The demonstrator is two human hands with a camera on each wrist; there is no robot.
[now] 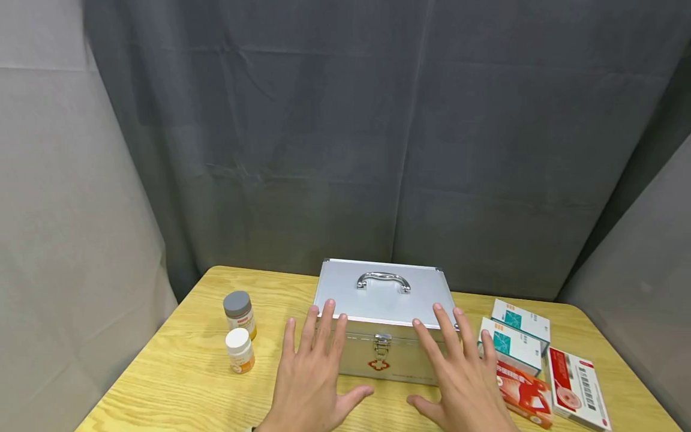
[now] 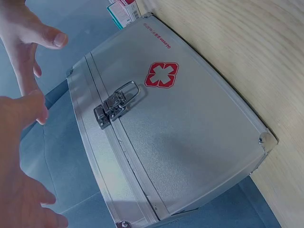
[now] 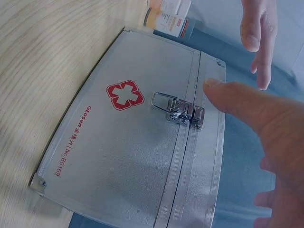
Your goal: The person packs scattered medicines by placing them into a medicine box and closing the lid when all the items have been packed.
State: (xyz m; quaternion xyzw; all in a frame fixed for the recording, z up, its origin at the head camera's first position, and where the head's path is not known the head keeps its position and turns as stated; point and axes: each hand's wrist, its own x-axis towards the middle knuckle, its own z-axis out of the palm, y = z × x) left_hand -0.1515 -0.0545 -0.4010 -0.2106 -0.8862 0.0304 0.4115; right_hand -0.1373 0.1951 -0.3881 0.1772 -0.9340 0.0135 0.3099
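Note:
A silver metal first-aid box (image 1: pixel 384 300) with its lid down stands on the wooden table, a chrome handle (image 1: pixel 383 277) on top. On its front are a metal latch (image 2: pixel 114 105) and a red cross emblem (image 3: pixel 125 95). My left hand (image 1: pixel 313 375), fingers spread, hovers in front of the box's left half and holds nothing. Likewise spread, my right hand (image 1: pixel 459 375) is before the right half, also holding nothing. Both palms face the box. In the right wrist view, the right thumb (image 3: pixel 237 97) overlaps the lid's edge near the latch.
Left of the box stand a grey-capped bottle (image 1: pixel 239 312) and a white-capped bottle (image 1: pixel 240 350). On the right lie two white-and-teal medicine boxes (image 1: pixel 522 324), a red-orange box (image 1: pixel 526 399) and a red-and-white box (image 1: pixel 580 387). A dark grey curtain (image 1: pixel 302 150) hangs behind the table.

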